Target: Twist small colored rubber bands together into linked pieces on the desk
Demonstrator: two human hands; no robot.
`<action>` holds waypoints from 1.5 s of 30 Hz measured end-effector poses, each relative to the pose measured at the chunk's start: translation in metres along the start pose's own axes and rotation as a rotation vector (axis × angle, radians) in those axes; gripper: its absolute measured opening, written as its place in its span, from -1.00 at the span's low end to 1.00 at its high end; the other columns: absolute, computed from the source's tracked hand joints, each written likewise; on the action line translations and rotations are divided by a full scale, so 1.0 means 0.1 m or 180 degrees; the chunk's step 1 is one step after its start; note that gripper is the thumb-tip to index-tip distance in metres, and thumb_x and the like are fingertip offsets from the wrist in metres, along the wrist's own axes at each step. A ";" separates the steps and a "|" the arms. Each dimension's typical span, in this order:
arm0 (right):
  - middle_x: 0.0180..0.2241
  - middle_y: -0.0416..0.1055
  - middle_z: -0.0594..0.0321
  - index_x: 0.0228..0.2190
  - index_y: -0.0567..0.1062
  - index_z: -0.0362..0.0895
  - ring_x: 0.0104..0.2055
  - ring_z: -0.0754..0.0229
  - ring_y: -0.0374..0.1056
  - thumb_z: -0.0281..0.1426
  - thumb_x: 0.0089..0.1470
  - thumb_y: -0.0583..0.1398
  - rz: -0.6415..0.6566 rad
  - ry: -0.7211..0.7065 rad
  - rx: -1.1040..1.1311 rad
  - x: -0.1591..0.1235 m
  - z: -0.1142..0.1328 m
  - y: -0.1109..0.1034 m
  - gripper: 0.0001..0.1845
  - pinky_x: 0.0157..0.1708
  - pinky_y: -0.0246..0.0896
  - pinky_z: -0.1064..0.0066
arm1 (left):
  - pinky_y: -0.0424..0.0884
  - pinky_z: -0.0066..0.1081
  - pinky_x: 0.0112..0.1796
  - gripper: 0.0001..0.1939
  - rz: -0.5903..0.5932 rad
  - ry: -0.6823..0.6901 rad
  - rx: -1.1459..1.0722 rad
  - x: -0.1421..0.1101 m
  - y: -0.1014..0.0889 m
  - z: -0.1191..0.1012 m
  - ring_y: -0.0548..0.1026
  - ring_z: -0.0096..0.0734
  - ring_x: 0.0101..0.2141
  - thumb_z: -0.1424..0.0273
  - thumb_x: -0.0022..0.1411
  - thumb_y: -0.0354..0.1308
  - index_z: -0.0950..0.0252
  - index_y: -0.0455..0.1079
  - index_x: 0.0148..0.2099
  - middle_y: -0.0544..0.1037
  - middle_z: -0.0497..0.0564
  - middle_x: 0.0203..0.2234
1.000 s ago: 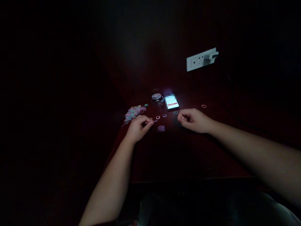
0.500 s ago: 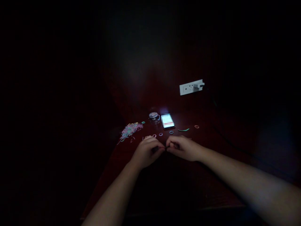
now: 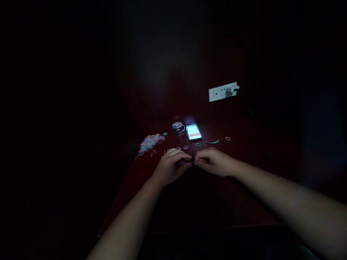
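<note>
The scene is very dark. My left hand (image 3: 171, 166) and my right hand (image 3: 214, 161) meet above a dark red table (image 3: 206, 202), fingertips pinched together on something small that I cannot make out. A pile of small pastel rubber bands (image 3: 150, 142) lies to the far left of my hands. Several loose bands (image 3: 185, 147) sit just beyond my fingers. A green strip (image 3: 211, 142) and a single orange band (image 3: 227, 138) lie to the far right.
A lit phone (image 3: 193, 132) lies beyond the hands, beside a small round glass jar (image 3: 178, 127). A white wall socket (image 3: 222, 92) with a plug and dark cable is at the back right. The table's front edge runs near my forearms.
My hands came together from apart and now pinch at one spot. The bundle of bands that lay between them is no longer seen on the table. The view shifted slightly.
</note>
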State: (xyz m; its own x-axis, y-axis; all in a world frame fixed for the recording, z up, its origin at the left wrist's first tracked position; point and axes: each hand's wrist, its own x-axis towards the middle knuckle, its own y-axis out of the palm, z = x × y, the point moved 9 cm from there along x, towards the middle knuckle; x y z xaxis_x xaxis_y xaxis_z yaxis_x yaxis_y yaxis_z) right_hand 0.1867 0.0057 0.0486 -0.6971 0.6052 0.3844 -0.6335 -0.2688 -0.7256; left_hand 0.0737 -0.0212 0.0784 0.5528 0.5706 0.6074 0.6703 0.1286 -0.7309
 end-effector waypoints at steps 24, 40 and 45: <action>-0.56 0.27 0.31 -0.45 0.43 -0.16 -0.51 0.31 0.15 -0.27 0.13 0.13 -0.0327 0.0300 0.0078 -0.03 -0.20 -0.15 -0.77 -0.49 0.04 0.42 | 0.35 -0.39 -0.38 -0.91 0.0399 -0.1243 0.0769 -0.24 0.01 0.86 0.51 -0.38 -0.42 0.31 0.10 0.26 0.18 0.56 -0.37 0.61 -0.05 -0.46; -0.48 0.36 0.24 -0.45 0.46 -0.14 -0.42 0.24 0.24 -0.32 0.14 0.14 -0.0270 0.0014 -0.0248 -0.01 -0.13 -0.15 -0.80 -0.36 0.12 0.35 | 0.37 -0.22 -0.10 -0.94 0.0716 -0.0816 0.0823 -0.22 0.13 0.78 0.50 -0.29 -0.24 0.38 0.15 0.23 0.18 0.51 -0.28 0.60 -0.05 -0.33; -0.26 0.48 0.16 -0.35 0.54 -0.10 -0.17 0.09 0.31 -0.36 0.14 0.16 -0.0121 -0.0265 -0.0713 0.00 -0.04 -0.11 -0.85 -0.09 0.11 0.20 | 0.39 -0.28 -0.17 -0.92 0.0821 -0.0917 0.0747 -0.24 0.18 0.81 0.52 -0.32 -0.29 0.34 0.15 0.24 0.18 0.53 -0.29 0.60 -0.04 -0.36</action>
State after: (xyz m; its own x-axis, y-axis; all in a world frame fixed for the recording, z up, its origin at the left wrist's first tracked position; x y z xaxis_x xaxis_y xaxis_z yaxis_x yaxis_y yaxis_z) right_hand 0.1951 0.0115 0.0545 -0.7055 0.5452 0.4528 -0.5759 -0.0687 -0.8146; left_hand 0.0322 0.0334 0.0259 0.5044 0.8063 0.3089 0.3799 0.1140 -0.9180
